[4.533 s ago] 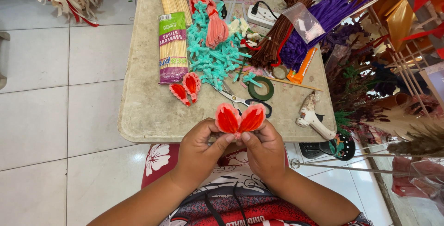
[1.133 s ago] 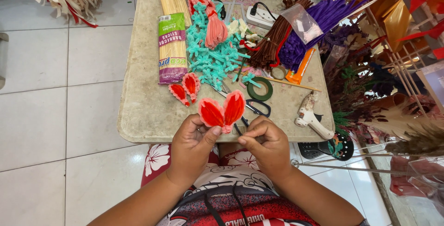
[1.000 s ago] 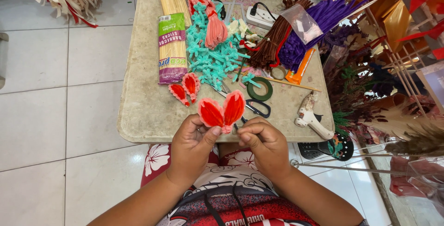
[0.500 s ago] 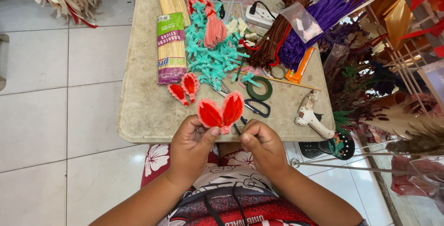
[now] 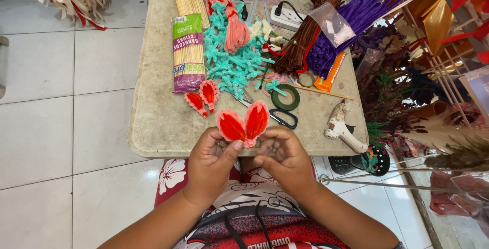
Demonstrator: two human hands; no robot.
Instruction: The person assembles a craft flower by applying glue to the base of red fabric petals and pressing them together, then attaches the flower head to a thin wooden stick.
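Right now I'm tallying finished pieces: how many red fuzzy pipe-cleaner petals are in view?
4: two joined red fuzzy pipe-cleaner petals pinched in the left hand, two more lying on the beige table. Others may hide in the clutter.

Both arms are bare, with no sleeves, and the left hand (image 5: pixel 211 160) and right hand (image 5: pixel 285 160) wear no rings or gloves. The person wears a top with red, white and dark print and thin black cords. A red cloth with white flowers covers the lap.
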